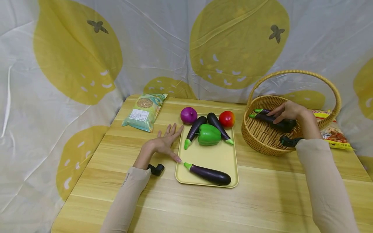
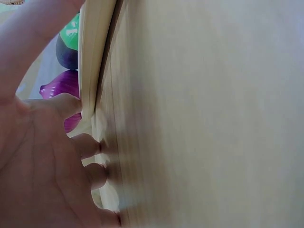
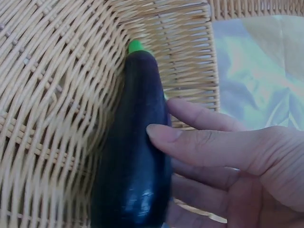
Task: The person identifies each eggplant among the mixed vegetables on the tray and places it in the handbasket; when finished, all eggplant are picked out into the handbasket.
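My right hand (image 1: pixel 292 111) is inside the wicker basket (image 1: pixel 257 140), gripping a dark eggplant (image 3: pixel 135 142) with a green stem. The thumb lies on its near side and the other fingers go behind it. A second eggplant (image 1: pixel 264 111) shows partly behind the held one. At the left edge of the pale yellow tray (image 1: pixel 209 157), my left hand (image 1: pixel 164 144) has its fingers spread, the thumb by the rim. One eggplant (image 1: pixel 211 175) lies along the tray's front. A green bell pepper (image 1: pixel 209 135) sits between two more eggplants (image 1: pixel 196 129) at its back.
A purple onion (image 1: pixel 188 115) and a red fruit (image 1: pixel 227 119) are at the tray's back corners. A blue-green bag (image 1: pixel 144 111) lies at the back left of the wooden table (image 1: pixel 256 200). Behind the basket is a yellow-and-red packet (image 1: pixel 335 134); its tall handle (image 1: pixel 294 72) arches above.
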### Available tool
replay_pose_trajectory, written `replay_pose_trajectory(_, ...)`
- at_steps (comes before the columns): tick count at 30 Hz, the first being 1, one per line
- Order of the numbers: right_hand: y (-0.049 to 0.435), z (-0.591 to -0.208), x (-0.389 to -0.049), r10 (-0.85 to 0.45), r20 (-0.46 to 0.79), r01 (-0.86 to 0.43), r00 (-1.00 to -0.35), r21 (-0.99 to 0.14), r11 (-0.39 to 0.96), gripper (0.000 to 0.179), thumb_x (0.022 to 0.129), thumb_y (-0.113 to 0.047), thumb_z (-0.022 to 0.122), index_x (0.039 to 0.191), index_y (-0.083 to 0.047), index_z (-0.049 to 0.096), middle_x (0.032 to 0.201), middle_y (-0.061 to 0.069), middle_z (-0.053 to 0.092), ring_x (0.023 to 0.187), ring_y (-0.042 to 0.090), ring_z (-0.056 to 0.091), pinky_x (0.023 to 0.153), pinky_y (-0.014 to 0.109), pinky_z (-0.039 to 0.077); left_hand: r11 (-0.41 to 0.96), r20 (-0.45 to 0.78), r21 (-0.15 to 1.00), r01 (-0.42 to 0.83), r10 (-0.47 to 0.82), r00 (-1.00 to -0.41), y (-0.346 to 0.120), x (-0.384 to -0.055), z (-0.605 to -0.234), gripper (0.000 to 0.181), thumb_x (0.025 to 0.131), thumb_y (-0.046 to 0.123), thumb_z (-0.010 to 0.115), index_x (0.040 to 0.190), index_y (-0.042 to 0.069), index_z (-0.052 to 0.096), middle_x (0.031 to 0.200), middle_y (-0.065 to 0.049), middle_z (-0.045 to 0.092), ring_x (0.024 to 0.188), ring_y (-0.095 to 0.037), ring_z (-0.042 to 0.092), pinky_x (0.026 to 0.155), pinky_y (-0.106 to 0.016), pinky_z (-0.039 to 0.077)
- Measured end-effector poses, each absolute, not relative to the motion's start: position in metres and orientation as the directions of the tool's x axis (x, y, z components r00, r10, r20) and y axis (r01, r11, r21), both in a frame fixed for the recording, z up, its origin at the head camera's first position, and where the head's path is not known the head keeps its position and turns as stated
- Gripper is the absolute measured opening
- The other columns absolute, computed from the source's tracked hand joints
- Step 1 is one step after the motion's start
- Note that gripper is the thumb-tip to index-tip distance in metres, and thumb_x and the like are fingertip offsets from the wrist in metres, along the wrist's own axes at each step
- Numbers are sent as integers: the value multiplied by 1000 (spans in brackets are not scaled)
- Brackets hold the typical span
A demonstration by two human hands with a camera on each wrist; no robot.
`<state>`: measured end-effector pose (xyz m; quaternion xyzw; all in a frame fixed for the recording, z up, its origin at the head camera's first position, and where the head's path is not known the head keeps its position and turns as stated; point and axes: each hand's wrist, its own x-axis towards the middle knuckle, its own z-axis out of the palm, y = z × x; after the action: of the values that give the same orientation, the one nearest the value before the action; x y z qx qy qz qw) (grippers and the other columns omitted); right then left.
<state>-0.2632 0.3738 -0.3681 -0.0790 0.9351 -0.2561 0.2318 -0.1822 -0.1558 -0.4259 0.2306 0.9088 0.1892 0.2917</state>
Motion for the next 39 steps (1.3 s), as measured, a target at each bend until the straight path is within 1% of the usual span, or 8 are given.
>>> replay_pose_trajectory(3,375,-371,-265,-254,-443,33,-860,-544,839,47,85,-10,84,130,1,70,114,23,77,73,11,64,61,33,52,821,-444,480,309,531,-722,-156,-183,-427,144,73,52,91,166,21,-15,169,-21,-27,157,-41,-26,121,-74,-13)
replay_pose_trajectory(8,379,-374,-264,-240,-461,79,-854,-572,817,47,87,-12,83,131,0,69,115,19,78,76,8,64,61,30,51,820,-447,482,308,532,-719,-156,-184,-427,144,73,53,91,166,21,-15,169,-20,-27,157,-40,-27,121,-73,-14)
replay_pose_trajectory(15,382,-378,-261,-210,-405,59,-890,-559,827,43,87,-15,84,126,-2,74,127,25,72,125,42,60,76,24,58,820,-443,480,311,532,-721,-157,-183,-427,144,73,53,90,166,21,-15,169,-20,-27,157,-41,-27,121,-74,-14)
replay_pose_trajectory(17,382,-379,-261,-211,-404,61,-890,-564,824,42,87,-14,83,126,-1,73,128,24,72,119,34,65,74,24,57,821,-444,478,311,532,-722,-157,-183,-426,144,73,53,90,166,21,-15,169,-21,-27,157,-41,-27,121,-74,-14)
replay_pose_trajectory(22,378,-367,-254,-296,-389,-48,-872,-534,844,55,94,-15,76,141,6,58,137,32,63,114,34,70,90,42,61,821,-446,479,312,533,-719,-157,-183,-426,144,73,53,90,166,21,-15,169,-19,-28,157,-40,-28,121,-73,-15)
replay_pose_trajectory(26,360,-335,-233,-364,-329,-174,-871,-486,857,58,103,-24,65,150,6,48,149,33,52,133,53,54,101,60,52,825,-454,474,307,528,-718,-157,-184,-426,144,73,54,90,165,23,-16,169,-18,-30,156,-37,-30,122,-71,-16)
replay_pose_trajectory(33,290,-296,-163,-540,-157,-369,-827,-575,731,53,106,-33,60,156,-23,47,156,5,55,136,25,59,99,25,54,821,-457,480,309,535,-711,-156,-184,-425,145,72,54,90,165,22,-16,169,-18,-30,156,-39,-30,121,-73,-17)
replay_pose_trajectory(39,226,-327,-117,-697,-30,-509,-716,-661,551,60,101,-34,68,157,-30,45,161,-3,48,150,30,43,115,59,42,822,-455,479,308,533,-713,-156,-184,-426,145,73,54,90,165,23,-17,169,-18,-30,156,-38,-30,121,-72,-17)
